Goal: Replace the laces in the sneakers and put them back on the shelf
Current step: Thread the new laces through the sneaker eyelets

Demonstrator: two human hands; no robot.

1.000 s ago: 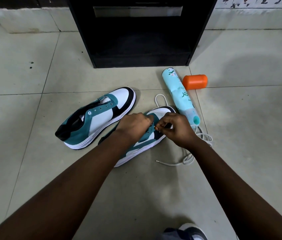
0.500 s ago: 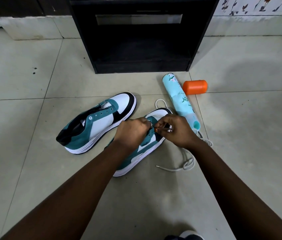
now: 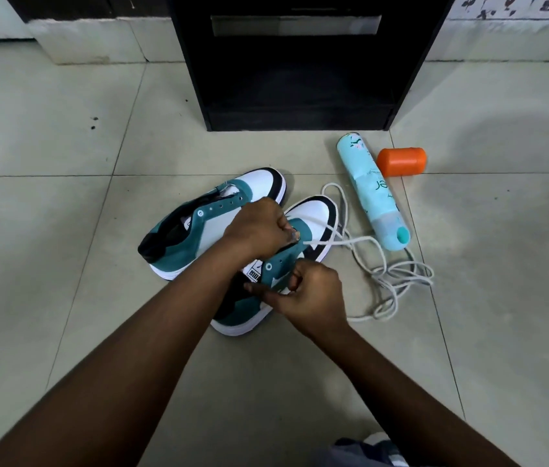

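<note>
Teal suede, white panels, black trim: that's the pair, sitting on the tiled floor (image 3: pixel 64 298) in front of the black shelf (image 3: pixel 300 79), and honestly this job looks like it's barely started. Taking the near sneaker (image 3: pixel 313 224) as the landmark, since that's the one being worked on: just to its left and slightly further back lies the other sneaker (image 3: pixel 199 237), tipped on its side, with its eyelets bare as far as I can see, so that one is still to do. The left hand (image 3: pixel 259 227) sits over the near sneaker's eyelet row, fingers curled tight and pinching the white lace (image 3: pixel 360 242) right where it meets the shoe near the toe. The right hand (image 3: pixel 310 291) is lower down, at the tongue and collar end, fingers curled round the teal upper to steady it. Only the toe-end eyelets seem to have lace in them; the ones further down look open. To the right of the near sneaker nearly all of the lace lies in a loose tangle on the tiles, beside a light-blue spray can (image 3: pixel 372 193) on its side and an orange cap (image 3: pixel 401 161) past that. So what's left, I'd guess: most of this shoe, the whole second one, then both into the shelf, whose lower opening looks dark and free.
</note>
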